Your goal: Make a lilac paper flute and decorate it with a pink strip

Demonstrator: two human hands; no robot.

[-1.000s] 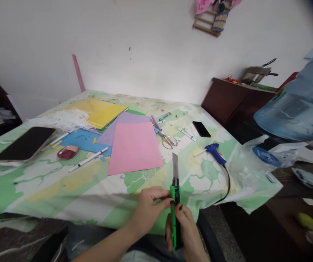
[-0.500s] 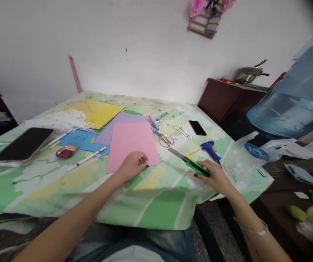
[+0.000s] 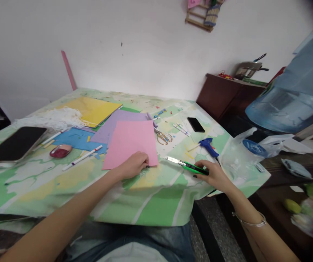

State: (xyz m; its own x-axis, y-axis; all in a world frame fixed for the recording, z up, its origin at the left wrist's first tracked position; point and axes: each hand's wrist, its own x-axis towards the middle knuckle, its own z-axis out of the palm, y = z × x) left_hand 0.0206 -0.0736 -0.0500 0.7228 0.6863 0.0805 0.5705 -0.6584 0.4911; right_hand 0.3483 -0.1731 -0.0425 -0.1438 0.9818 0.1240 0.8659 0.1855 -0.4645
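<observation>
A pink sheet lies on the table, partly over a purple sheet. At the pink sheet's near edge, my left hand rests with curled fingers, closed on the sheet; what its fingertips do underneath is hidden. My right hand grips a green utility knife, its blade extended and pointing left toward the sheet's lower right corner. A small gap separates blade and sheet. Beyond the knife lie gold-handled scissors, partly behind the sheet, and a blue hot glue gun.
Left of the sheets are a large phone, a red rounded object, a marker, blue scraps and white string. A yellow sheet lies behind. At right are a smaller phone, plastic bag and water bottle.
The knife has swung so its blade lies flatter, with its tip nearer the pink sheet's lower right corner. The pink sheet has turned slightly; my left hand stays at its near edge.
</observation>
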